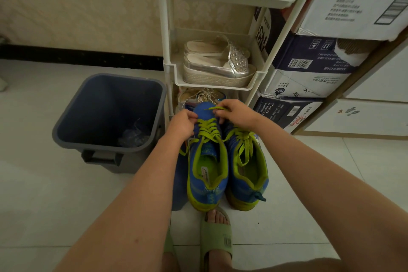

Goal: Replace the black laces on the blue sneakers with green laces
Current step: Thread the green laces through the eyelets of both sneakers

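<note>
Two blue sneakers with yellow-green soles stand side by side on the floor tiles, toes pointing away from me. The left sneaker (206, 174) has a green lace (207, 129) threaded through its eyelets. My left hand (182, 123) pinches the lace at the left side of the toe end. My right hand (235, 111) holds a lace end (217, 108) over the toe. The right sneaker (248, 174) carries its own green lace (244, 146), hanging loose into the opening. No black lace is in sight.
A dark grey bin (108, 115) with crumpled plastic inside stands left of the shoes. A white shoe rack (218, 81) holding silver platform slippers (218, 66) rises just behind. Stacked cartons (309, 68) sit to the right. My feet in green slides (217, 240) are below.
</note>
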